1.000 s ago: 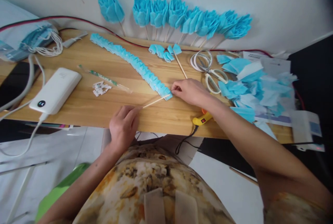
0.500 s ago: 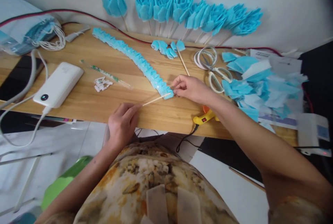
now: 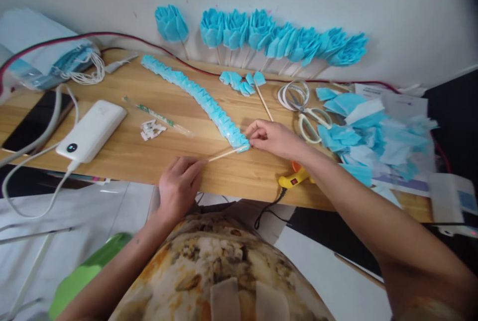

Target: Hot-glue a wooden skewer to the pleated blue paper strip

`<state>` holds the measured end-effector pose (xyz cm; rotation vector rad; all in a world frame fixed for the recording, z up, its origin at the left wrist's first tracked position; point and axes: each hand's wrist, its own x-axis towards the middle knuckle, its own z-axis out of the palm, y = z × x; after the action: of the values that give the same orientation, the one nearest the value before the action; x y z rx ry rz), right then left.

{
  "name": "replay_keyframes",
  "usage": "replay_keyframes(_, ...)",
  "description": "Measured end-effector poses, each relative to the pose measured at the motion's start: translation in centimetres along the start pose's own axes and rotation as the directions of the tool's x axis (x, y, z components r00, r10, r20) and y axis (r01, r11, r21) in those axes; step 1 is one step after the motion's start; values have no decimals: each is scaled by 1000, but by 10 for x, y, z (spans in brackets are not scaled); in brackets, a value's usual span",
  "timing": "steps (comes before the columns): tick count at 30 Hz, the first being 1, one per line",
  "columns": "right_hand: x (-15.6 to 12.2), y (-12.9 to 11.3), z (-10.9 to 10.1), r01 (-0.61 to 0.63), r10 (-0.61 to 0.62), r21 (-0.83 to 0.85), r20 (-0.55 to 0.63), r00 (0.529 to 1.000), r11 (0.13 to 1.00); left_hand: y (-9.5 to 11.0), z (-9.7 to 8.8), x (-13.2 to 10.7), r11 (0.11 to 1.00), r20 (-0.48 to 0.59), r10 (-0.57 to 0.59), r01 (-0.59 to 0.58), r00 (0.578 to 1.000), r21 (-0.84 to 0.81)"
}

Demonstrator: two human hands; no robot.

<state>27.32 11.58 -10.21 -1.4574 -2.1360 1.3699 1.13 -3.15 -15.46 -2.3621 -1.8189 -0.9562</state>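
Note:
A long pleated strip of blue petals (image 3: 201, 97) lies diagonally across the wooden table (image 3: 224, 176). My left hand (image 3: 181, 181), at the front edge, is closed on one end of a thin wooden stick (image 3: 226, 154). The stick's other end rests on the near end of the strip. There my right hand (image 3: 267, 137) pinches the strip's end, its thumb and fingertips pressed together. Beyond it lie a second wooden stick (image 3: 264, 99) and a few loose blue petals (image 3: 239, 82).
Several blue flowers on sticks (image 3: 259, 30) lean against the wall. To the right are tape rolls (image 3: 284, 97), white-handled scissors (image 3: 309, 127), blue scraps (image 3: 358, 137) and a yellow glue gun (image 3: 293, 180). On the left sit a power bank (image 3: 93, 129) and a phone (image 3: 32, 117).
The camera view has shifted, so the scene sits lower in the picture. Both hands keep their hold, with the stick still against the strip's end.

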Motion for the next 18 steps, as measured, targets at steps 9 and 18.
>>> replay_keyframes(9,0,1,1,-13,13,-2,-10,1000,1000,1,0,0,1000,7,3,-3,1000,0)
replay_keyframes(18,0,1,1,4,-4,28,7,1000,1000,3,0,2,1000,-16,25,-24,1000,7)
